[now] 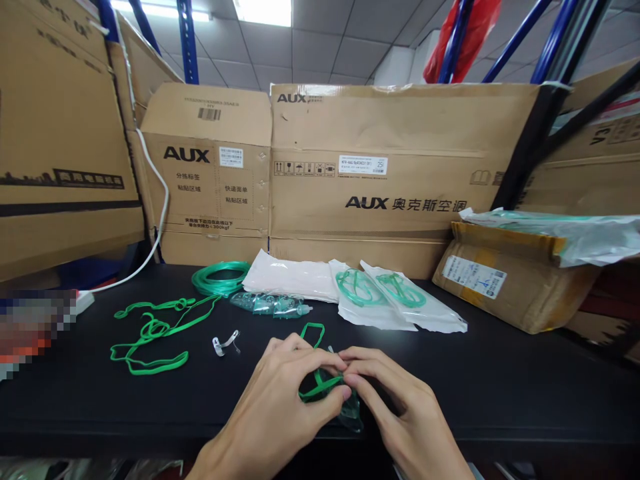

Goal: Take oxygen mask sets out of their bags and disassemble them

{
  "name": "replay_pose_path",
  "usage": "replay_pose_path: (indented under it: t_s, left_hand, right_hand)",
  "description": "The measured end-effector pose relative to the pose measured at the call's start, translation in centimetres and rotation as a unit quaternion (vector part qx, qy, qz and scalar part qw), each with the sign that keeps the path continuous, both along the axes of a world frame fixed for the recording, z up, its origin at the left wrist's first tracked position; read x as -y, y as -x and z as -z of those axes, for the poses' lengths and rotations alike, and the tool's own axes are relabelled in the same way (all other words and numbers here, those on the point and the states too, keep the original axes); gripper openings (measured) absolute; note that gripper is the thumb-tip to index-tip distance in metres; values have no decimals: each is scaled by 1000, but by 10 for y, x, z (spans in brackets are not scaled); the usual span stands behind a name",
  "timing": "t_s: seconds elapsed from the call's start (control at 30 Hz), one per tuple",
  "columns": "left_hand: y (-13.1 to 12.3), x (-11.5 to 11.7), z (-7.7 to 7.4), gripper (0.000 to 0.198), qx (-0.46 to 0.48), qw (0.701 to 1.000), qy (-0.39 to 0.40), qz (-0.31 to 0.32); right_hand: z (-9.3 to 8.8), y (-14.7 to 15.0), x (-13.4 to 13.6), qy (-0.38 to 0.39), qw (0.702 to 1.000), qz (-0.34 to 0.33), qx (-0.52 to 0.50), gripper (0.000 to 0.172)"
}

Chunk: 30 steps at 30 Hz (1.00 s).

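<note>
At the front middle of the black table, my left hand (295,387) pinches a green elastic strap (320,389) between thumb and fingers. My right hand (390,393) meets it from the right, its thumb and fingertips closed on the same strap. Below the fingertips lies a clear green mask (351,412), partly hidden by my hands. A loop of the strap (314,327) sticks up behind my left hand. Left of my hands are a small white clip-like piece (225,343) and loose green straps (157,363).
Coiled green tubing (220,279), stacked clear masks (270,305), white packets (295,277) and bagged tubing (377,297) lie at the back. An open cardboard box (515,287) stands at the right. Large cardboard panels (400,147) rise behind the table (500,387).
</note>
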<state>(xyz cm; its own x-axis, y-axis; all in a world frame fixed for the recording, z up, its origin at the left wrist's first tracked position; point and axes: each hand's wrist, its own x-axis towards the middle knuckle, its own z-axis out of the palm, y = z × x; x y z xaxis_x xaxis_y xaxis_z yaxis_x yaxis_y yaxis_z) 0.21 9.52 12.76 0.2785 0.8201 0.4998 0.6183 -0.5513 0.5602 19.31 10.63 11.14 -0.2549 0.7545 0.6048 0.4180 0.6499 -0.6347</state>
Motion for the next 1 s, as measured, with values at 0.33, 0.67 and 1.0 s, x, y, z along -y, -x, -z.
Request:
replay_pose_path:
  t_s: [0.33, 0.67, 1.0]
  left_hand:
    - [-2, 0, 1, 19, -13, 999, -51, -6]
    - [3, 0, 0, 16, -16, 998, -54, -12]
    - [-1, 1, 3, 19, 3, 998, -70, 10]
  right_hand:
    - [-1, -3, 2, 0, 1000, -7, 9, 17]
    - [-5, -20, 3, 5, 1000, 27, -7, 12]
    - [-6, -6, 7, 42, 999, -5, 18, 12]
